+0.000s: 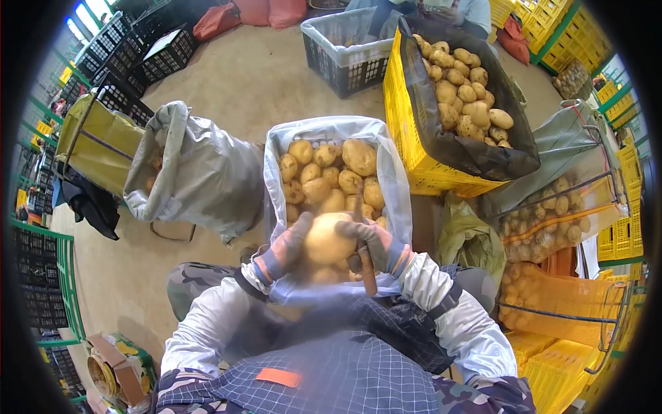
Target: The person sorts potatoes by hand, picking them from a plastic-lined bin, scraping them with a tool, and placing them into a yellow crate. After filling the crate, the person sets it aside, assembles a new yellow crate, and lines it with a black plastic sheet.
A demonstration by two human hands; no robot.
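Observation:
A large pale potato (pixel 329 239) is held up between my two gloved hands, over the lined crate. My left hand (pixel 287 243) is closed round its left side. On the other side, my right hand (pixel 376 243) presses against the potato and also grips a small tool with a brown handle (pixel 369 277), whose working end is blurred. Just beneath, a crate with a whitish plastic liner (pixel 393 148) holds many potatoes (pixel 317 171). My forearms and the held potato cover its near end.
At right stands a yellow crate (pixel 398 103) with a dark liner, heaped with potatoes. A grey sack (pixel 221 169) stands at left. Mesh bags of potatoes (pixel 531 303) hang on metal frames at right. Beyond, another person (pixel 476 15) sits behind a lined black crate (pixel 338 69).

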